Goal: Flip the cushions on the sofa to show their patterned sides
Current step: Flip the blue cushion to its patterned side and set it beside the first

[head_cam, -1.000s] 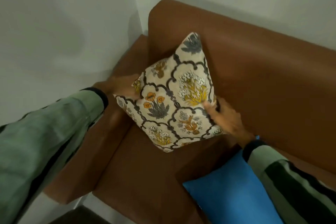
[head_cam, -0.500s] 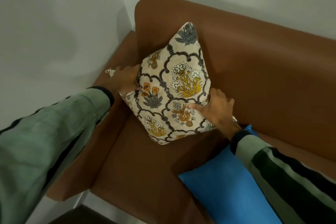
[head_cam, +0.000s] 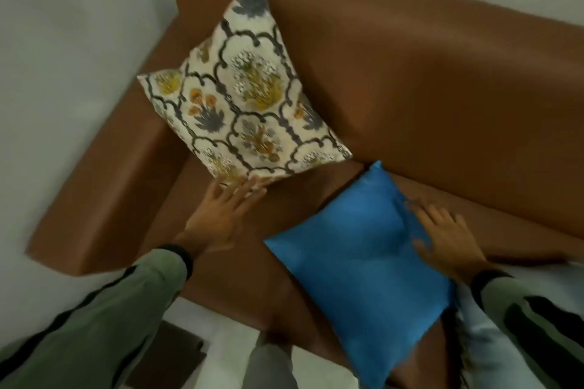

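A cream cushion with a floral pattern (head_cam: 243, 98) leans in the sofa's left corner, pattern side showing. My left hand (head_cam: 221, 211) is open below it, fingertips just touching its bottom edge. A plain blue cushion (head_cam: 357, 262) lies flat on the seat to the right, no pattern visible. My right hand (head_cam: 445, 240) rests spread on the blue cushion's right edge, not gripping it as far as I can see.
The brown leather sofa (head_cam: 442, 88) fills the view, with its left armrest (head_cam: 113, 174) beside a white wall (head_cam: 63, 41). The seat's front edge runs along the bottom, with light floor and my legs below it.
Both hands have let go of the patterned cushion. My left hand dropped below it, my right hand moved right onto the blue cushion. The view shifted back and down.
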Demonstrator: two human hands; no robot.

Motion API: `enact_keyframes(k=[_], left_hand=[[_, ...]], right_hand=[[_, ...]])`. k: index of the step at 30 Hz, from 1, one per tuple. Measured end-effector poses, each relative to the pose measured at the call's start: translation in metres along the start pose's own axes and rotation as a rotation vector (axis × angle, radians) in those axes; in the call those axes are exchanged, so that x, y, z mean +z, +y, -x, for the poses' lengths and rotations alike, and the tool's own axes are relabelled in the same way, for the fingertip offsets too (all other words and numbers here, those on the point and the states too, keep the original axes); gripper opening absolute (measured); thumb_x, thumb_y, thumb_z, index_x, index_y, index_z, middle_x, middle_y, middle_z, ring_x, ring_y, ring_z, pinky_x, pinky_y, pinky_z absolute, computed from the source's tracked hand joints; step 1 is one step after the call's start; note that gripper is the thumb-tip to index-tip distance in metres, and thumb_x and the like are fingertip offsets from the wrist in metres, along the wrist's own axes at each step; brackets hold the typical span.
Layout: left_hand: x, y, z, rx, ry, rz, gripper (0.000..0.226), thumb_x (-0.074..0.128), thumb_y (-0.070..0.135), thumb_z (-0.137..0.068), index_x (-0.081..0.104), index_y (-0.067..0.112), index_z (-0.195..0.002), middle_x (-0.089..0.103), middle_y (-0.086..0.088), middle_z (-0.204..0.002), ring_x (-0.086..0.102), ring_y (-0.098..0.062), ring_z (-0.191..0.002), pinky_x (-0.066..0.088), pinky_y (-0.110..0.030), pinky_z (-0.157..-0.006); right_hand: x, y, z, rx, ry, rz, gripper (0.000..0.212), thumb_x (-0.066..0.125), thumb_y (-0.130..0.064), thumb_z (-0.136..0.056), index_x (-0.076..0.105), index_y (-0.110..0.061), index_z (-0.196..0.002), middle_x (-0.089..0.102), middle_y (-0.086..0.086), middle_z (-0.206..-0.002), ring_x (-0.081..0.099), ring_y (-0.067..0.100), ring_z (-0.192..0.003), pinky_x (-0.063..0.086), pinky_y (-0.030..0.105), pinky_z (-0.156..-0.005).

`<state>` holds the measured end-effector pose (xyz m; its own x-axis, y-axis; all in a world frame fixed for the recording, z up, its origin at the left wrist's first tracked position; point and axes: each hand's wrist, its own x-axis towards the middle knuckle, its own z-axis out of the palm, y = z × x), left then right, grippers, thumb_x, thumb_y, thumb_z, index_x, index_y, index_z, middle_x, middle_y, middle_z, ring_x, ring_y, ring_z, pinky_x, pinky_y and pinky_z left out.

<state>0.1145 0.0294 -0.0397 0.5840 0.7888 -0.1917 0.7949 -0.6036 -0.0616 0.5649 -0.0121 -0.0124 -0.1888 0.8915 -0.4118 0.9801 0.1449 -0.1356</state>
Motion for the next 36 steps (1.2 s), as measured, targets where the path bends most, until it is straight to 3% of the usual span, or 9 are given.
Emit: enact_keyframes(k=[3,7,11,15,18,25,29,34,36], left_hand=[[0.016,0.065,0.011,0.064,-0.099,0.043,0.078,0.049,0.035,-0.075,0.031,0.021,-0.15,0.035,-0.014,-0.155,0.037,-0.036,-0.14,0.02,-0.061,-0.113],[0.045,0.141,0.011,0.03,-0.144,0.059,0.054,0.026,0.042,-0.099,0.044,0.019,-0.144,0.047,-0.018,-0.147,0.047,-0.041,-0.132,0.038,-0.063,-0.103],[0.086,0.169,-0.004,-0.1,-0.137,0.01,0.068,0.053,0.038,-0.087,0.035,0.015,-0.148,0.044,-0.02,-0.149,0.047,-0.04,-0.132,0.042,-0.062,-0.1],[0.11,0.179,-0.02,-0.221,-0.06,0.06,0.07,0.052,0.031,-0.088,0.025,0.013,-0.15,0.039,-0.021,-0.151,0.045,-0.041,-0.133,0.045,-0.059,-0.094],[0.104,0.185,-0.024,-0.261,-0.066,0.163,0.08,0.065,0.03,-0.082,0.024,0.012,-0.149,0.043,-0.019,-0.15,0.053,-0.038,-0.127,0.051,-0.05,-0.086],[-0.003,0.144,-0.035,-0.286,-0.038,0.659,0.089,0.062,0.039,-0.071,0.027,0.025,-0.151,0.041,-0.006,-0.153,0.046,-0.031,-0.133,0.041,-0.048,-0.105],[-0.076,0.116,-0.067,-0.375,0.019,0.723,0.075,0.063,0.061,-0.078,0.041,0.029,-0.142,0.062,-0.003,-0.132,0.062,-0.025,-0.113,0.047,-0.042,-0.099],[-0.115,0.095,-0.116,-0.485,0.059,0.974,0.069,0.056,0.076,-0.075,0.046,0.036,-0.13,0.066,0.011,-0.112,0.066,-0.002,-0.087,0.054,-0.03,-0.084],[-0.113,0.089,-0.131,-0.515,0.036,1.138,0.074,0.063,0.077,-0.07,0.044,0.04,-0.131,0.065,0.018,-0.111,0.066,0.003,-0.088,0.054,-0.027,-0.084]], right_hand=[[0.026,0.048,0.057,-0.105,-0.154,0.133,0.094,0.075,-0.031,-0.055,0.046,-0.015,-0.143,0.046,0.015,-0.149,0.055,0.035,-0.127,0.047,0.046,-0.087],[0.078,0.09,0.106,-0.226,-0.141,0.229,0.09,0.059,-0.035,-0.065,0.032,-0.013,-0.148,0.039,0.019,-0.153,0.042,0.036,-0.138,0.033,0.053,-0.105],[0.134,0.085,0.1,-0.181,-0.106,0.232,0.115,0.071,-0.045,-0.047,0.032,-0.01,-0.15,0.028,0.023,-0.158,0.025,0.04,-0.145,0.018,0.068,-0.112],[0.162,0.068,0.078,-0.119,0.022,0.256,0.091,0.055,-0.03,-0.073,0.021,0.0,-0.151,0.025,0.032,-0.155,0.021,0.043,-0.146,0.013,0.065,-0.115],[0.162,0.071,0.067,-0.125,0.104,0.183,0.082,0.057,-0.025,-0.07,0.034,0.004,-0.144,0.042,0.028,-0.148,0.036,0.038,-0.141,0.014,0.058,-0.116],[0.05,0.097,0.051,-0.176,0.139,-0.118,0.063,0.061,-0.041,-0.068,0.065,-0.009,-0.122,0.067,0.013,-0.126,0.053,0.032,-0.129,0.025,0.049,-0.11],[-0.025,0.104,0.04,-0.077,0.139,-0.512,0.063,0.068,-0.063,-0.07,0.069,-0.01,-0.104,0.074,0.01,-0.089,0.068,0.024,-0.083,0.051,0.039,-0.076],[-0.083,0.105,0.007,0.155,0.388,-0.874,0.053,0.057,-0.082,-0.066,0.066,-0.034,-0.086,0.069,-0.012,-0.081,0.063,-0.002,-0.071,0.049,0.019,-0.055],[-0.095,0.107,-0.014,0.204,0.418,-0.799,0.059,0.046,-0.086,-0.071,0.063,-0.032,-0.087,0.068,-0.006,-0.084,0.066,0.014,-0.077,0.055,0.034,-0.067]])
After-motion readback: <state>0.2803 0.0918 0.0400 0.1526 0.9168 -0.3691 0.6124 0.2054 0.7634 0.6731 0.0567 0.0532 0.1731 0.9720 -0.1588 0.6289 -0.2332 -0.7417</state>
